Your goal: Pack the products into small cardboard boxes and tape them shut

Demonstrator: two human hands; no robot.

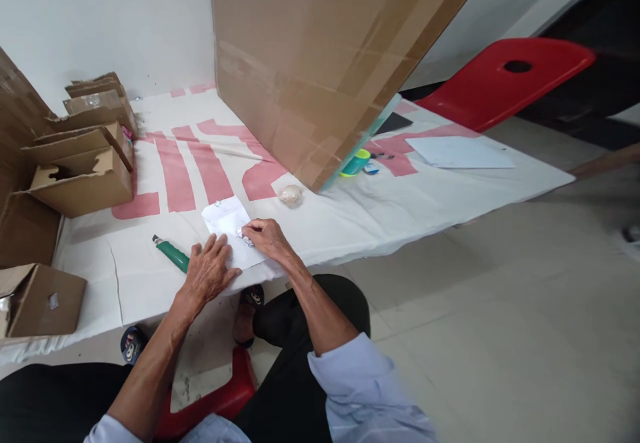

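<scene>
A white sheet of paper (226, 217) lies near the front edge of the table. My left hand (209, 268) rests flat on the paper's left side, fingers stretched out. Over the paper's right side, my right hand (269, 237) is closed in a pinch, thumb and finger together at a small shiny piece too small to name. More small shiny bits (249, 243) lie on the sheet just beneath those fingertips. A green utility knife (173, 255) lies left of my left hand, its near end touching or partly behind that hand.
A large cardboard box (310, 63) stands tilted at the back. Smaller open cartons (95, 186) line the left side, with another carton (55, 303) nearer. A wrapped lump (291, 195), a green tape roll (356, 163) and white papers (460, 152) lie rightward. A red chair (510, 83) stands beyond.
</scene>
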